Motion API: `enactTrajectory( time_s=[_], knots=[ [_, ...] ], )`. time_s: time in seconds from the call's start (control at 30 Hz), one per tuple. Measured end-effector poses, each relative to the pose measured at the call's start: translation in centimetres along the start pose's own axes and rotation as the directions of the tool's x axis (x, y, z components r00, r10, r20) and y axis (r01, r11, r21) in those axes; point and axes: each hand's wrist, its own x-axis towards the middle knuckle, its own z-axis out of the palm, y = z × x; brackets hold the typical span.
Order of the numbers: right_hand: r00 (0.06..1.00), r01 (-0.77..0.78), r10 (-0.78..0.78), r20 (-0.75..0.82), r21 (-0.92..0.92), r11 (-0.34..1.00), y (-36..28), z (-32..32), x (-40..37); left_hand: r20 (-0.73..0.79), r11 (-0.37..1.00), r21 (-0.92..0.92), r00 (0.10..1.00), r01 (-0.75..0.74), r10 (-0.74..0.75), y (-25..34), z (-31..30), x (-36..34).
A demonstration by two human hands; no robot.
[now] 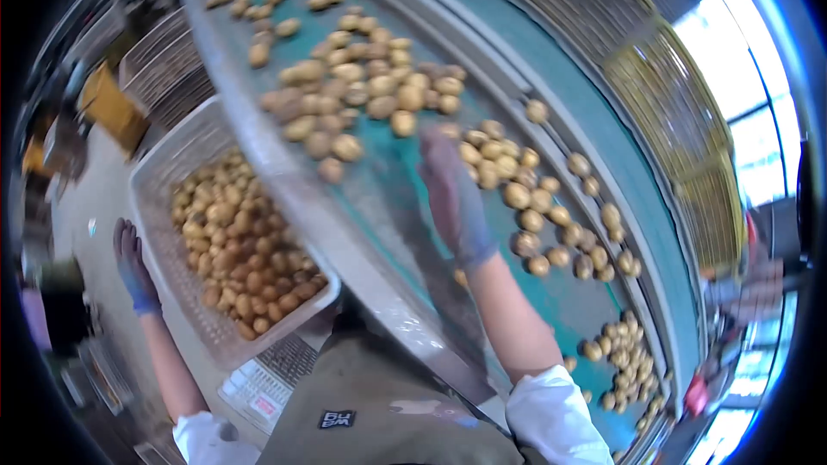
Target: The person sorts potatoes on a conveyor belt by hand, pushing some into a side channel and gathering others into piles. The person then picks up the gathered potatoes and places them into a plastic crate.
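Observation:
My right hand (451,194), in a grey-purple glove, reaches over the green conveyor belt (388,194). Its fingers look stretched out, slightly blurred, with the fingertips beside a potato (449,131). Left of it on the belt lies a large cluster of potatoes (379,77); another group (517,194) lies to its right. Off the belt, my left hand (136,267), gloved too, hangs open and holds nothing, close to the outer side of a white plastic crate (164,232). Many small potatoes (237,241) fill much of that crate.
A metal edge (284,172) runs between belt and crate. Along the far side stands a yellow slatted guard (637,77). More potatoes (627,366) gather at the belt's lower right end. Stacked crates (168,65) and a yellow container (114,110) stand at the left.

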Motion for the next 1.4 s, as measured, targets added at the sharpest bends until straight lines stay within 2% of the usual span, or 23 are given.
enactTrajectory(
  time_s=[0.1,0.13,0.17,0.27,0.3,0.33,0.37,0.43,0.47,0.5,0.6,0.63,0.73,0.93,1.0,1.07,1.1,1.17,1.23,1.3,1.33,1.37,1.4],
  knots=[
    [0.833,-0.456,0.533,-0.147,0.364,0.812,-2.2,-6.5,-11.7,0.236,0.993,-0.094,0.967,-0.078,0.098,8.3,9.3,-3.5],
    [0.871,-0.359,0.354,-0.340,0.050,0.932,-1.2,-9.3,-15.8,0.404,0.943,0.193,0.898,-0.272,0.176,12.0,12.1,-5.1],
    [0.885,-0.279,0.127,-0.448,-0.291,0.915,0.3,-12.4,-20.3,0.523,0.963,0.085,0.834,-0.254,0.174,13.4,15.6,-7.2],
    [0.590,-0.538,0.110,-0.800,-0.288,0.792,2.4,-19.3,-33.2,0.791,0.988,-0.113,0.592,-0.107,0.154,17.8,25.0,-16.5],
    [0.559,-0.551,0.109,-0.822,-0.271,0.789,3.2,-20.4,-36.7,0.925,0.968,-0.161,0.372,0.192,0.080,17.3,27.5,-19.5],
    [0.418,-0.606,0.211,-0.884,-0.098,0.790,3.9,-20.9,-39.8,0.955,0.989,-0.085,0.273,-0.121,0.115,17.8,29.8,-23.2],
    [0.269,-0.623,0.309,-0.912,0.080,0.778,5.2,-20.9,-42.1,0.921,0.880,-0.368,0.012,-0.302,0.389,18.9,32.5,-26.4],
    [0.234,-0.547,0.285,-0.929,0.117,0.829,8.4,-19.1,-44.3,0.712,0.567,-0.694,-0.307,-0.444,0.631,21.6,35.9,-33.3],
    [0.231,-0.480,0.267,-0.935,0.129,0.868,9.3,-16.9,-43.6,0.670,0.477,-0.735,-0.407,-0.481,0.621,21.2,37.1,-35.7],
    [0.290,-0.717,0.202,-0.936,-0.072,0.693,7.2,-15.4,-41.8,0.629,0.379,-0.768,-0.501,-0.516,0.594,20.7,37.8,-38.2],
    [0.311,-0.591,0.287,-0.906,0.053,0.805,6.8,-12.5,-38.3,0.682,0.207,-0.713,-0.594,-0.670,0.427,20.1,39.6,-40.3],
    [0.299,-0.579,0.286,-0.911,0.065,0.813,6.7,-11.9,-37.2,0.674,0.188,-0.719,-0.606,-0.670,0.422,19.8,39.7,-40.1],
    [0.571,-0.636,0.198,-0.797,-0.277,0.720,6.0,-10.2,-33.3,0.769,0.159,-0.603,-0.517,-0.782,0.376,18.3,39.7,-36.8],
    [0.913,-0.243,0.028,-0.408,-0.487,0.839,6.6,-5.5,-23.7,0.882,0.005,-0.298,-0.273,-0.955,0.385,14.3,41.6,-27.3],
    [0.947,-0.121,-0.057,-0.317,-0.516,0.848,6.2,-5.1,-21.8,0.755,0.045,-0.326,-0.232,-0.944,0.613,13.7,42.2,-24.4],
    [0.929,0.238,-0.288,-0.233,-0.221,0.946,5.6,-5.3,-20.0,0.825,0.062,-0.227,-0.158,-0.972,0.543,14.9,42.6,-21.8],
    [0.918,0.249,-0.358,-0.172,-0.454,0.856,4.5,-6.8,-19.7,0.879,0.074,-0.124,-0.075,-0.989,0.471,15.2,43.1,-20.2],
    [0.881,0.222,-0.441,-0.172,-0.673,0.706,5.7,-9.5,-19.8,0.892,0.115,-0.060,-0.002,-0.992,0.453,14.5,45.1,-14.9],
    [0.849,-0.036,-0.345,-0.400,-0.695,0.718,5.5,-14.5,-21.5,0.827,0.004,0.001,0.003,-1.000,0.562,12.3,46.6,-9.2],
    [0.710,-0.281,-0.263,-0.653,-0.606,0.744,8.5,-19.6,-25.1,0.894,-0.078,0.150,0.102,-0.986,0.436,11.6,47.1,-3.1],
    [0.627,-0.454,-0.275,-0.729,-0.629,0.631,11.0,-22.0,-27.7,0.897,-0.144,0.281,0.206,-0.949,0.391,12.6,46.7,-2.2],
    [0.681,-0.501,-0.409,-0.608,-0.793,0.347,11.2,-23.3,-30.1,0.869,-0.111,0.349,0.277,-0.931,0.410,13.4,46.4,-1.6],
    [0.684,-0.503,-0.402,-0.609,-0.792,0.346,12.4,-24.1,-30.5,0.835,-0.077,0.413,0.344,-0.907,0.428,13.9,47.5,-1.2]
  ],
)
